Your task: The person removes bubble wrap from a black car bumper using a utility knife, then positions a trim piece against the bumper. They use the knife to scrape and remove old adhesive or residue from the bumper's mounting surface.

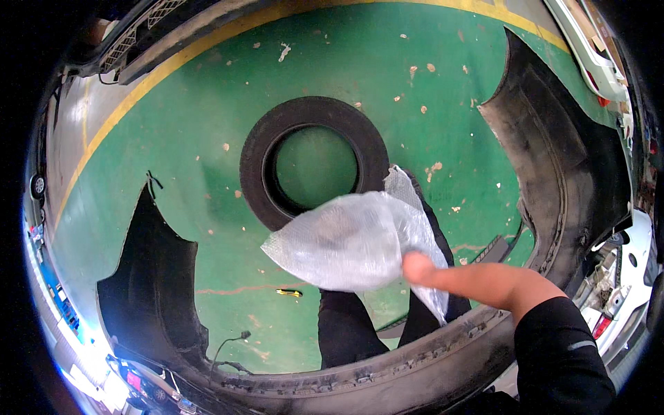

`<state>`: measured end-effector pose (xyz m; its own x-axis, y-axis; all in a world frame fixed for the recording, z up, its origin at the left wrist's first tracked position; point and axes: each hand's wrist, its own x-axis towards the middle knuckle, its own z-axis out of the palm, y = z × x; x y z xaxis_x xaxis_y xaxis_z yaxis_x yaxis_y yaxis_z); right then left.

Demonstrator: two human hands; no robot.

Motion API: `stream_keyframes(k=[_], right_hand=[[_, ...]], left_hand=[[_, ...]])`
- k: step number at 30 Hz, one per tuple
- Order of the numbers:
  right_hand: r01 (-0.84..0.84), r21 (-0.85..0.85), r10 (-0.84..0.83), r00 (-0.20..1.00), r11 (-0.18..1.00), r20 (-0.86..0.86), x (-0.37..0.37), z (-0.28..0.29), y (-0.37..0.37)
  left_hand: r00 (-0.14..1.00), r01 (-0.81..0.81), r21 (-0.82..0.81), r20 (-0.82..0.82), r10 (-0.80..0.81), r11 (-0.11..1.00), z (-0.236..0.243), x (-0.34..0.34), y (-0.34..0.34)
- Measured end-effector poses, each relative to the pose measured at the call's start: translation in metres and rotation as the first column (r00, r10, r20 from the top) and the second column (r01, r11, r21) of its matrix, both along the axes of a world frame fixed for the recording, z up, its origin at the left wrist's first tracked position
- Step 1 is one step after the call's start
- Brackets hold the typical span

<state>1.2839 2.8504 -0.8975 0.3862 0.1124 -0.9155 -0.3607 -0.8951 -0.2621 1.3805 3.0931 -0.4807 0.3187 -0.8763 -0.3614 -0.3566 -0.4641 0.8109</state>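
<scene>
Clear plastic wrap (339, 242) is pinched near its right side by the curled fingers of the right hand (418, 268), and the near edge of the tyre (257, 159) is overlapped by it in view; the left hand is not shown. Judged light, limp, slippery and easily torn, it is best held by a gathered fold.

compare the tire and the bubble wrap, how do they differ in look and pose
The tire is black; the bubble wrap is clear and whitish. The tire is a ring with an open middle; the bubble wrap has an irregular, pointed outline. The tire lies flat on the green floor, while the right hand holds the bubble wrap.
</scene>
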Motion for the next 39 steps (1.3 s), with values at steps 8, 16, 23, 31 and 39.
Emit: stream_keyframes(k=[8, 16, 23, 31, 39], right_hand=[[0.053, -0.023, -0.018, 0.666, 0.998, 0.746, 0.281, 0.034, -0.074], [-0.495, 0.200, 0.132, 0.557, 0.846, 0.820, 0.437, 0.184, 0.042], [-0.521, 0.661, 0.091, 0.817, 0.539, 0.570, 0.456, 0.220, 0.123], [-0.382, -0.346, 0.482, 0.353, 0.857, 0.802, 0.552, 0.087, 0.094], [0.077, -0.675, 0.672, 0.068, 0.733, 0.737, 0.565, -0.025, 0.157]], left_hand=[[0.998, -0.058, -0.017, 0.019, 0.058, 0.998, 0.014, -0.017, 0.018], [0.973, -0.226, -0.019, -0.050, 0.225, 0.974, 0.007, -0.030, 0.025], [0.954, -0.287, -0.018, -0.092, 0.284, 0.958, -0.001, -0.009, 0.046], [0.896, -0.379, 0.056, -0.227, 0.382, 0.924, -0.017, 0.004, 0.094], [0.848, -0.414, 0.060, -0.336, 0.409, 0.908, -0.048, 0.047, 0.123]])
